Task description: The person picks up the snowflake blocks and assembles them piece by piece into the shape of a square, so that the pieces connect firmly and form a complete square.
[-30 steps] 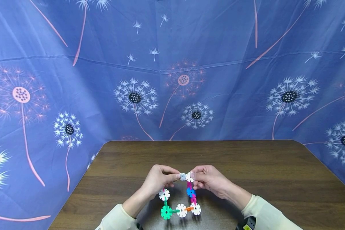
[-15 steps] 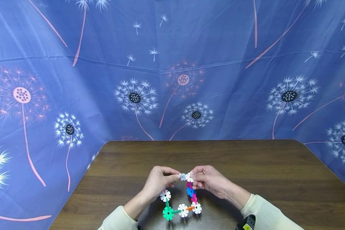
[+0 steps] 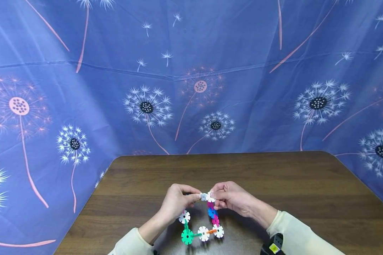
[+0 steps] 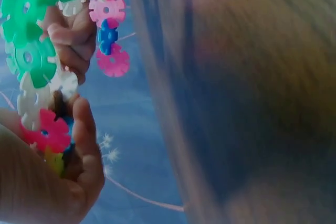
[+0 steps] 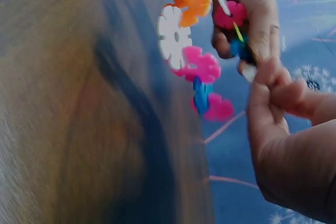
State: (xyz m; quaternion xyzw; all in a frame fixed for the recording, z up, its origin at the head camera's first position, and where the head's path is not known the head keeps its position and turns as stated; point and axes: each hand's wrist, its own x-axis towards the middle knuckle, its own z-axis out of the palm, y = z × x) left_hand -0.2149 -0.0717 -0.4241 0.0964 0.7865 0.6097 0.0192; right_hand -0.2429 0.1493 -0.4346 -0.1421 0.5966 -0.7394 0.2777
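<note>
Slotted plastic snowflake discs are linked into a looped chain held up between both hands. My left hand [image 3: 178, 201] pinches one end, next to a pale disc [image 3: 203, 196]. A white disc [image 3: 211, 197] beside it is pinched by my right hand [image 3: 232, 199]. From there hang pink and blue discs [image 3: 212, 213]; white discs [image 3: 203, 233], an orange disc [image 3: 212, 231] and a green disc [image 3: 187, 236] form the near side. In the left wrist view a pink disc [image 4: 48, 132] and a yellow disc [image 4: 54, 159] sit by the left palm. Fingers partly hide the joint.
A brown wooden table [image 3: 274, 177] lies beneath the hands. Behind it hangs a blue cloth [image 3: 258, 71] printed with dandelions. A black device [image 3: 274, 244] is strapped at the right wrist.
The near left part of the chain has swung slightly right. Both hands keep their hold with barely any shift, and the head view has turned a little.
</note>
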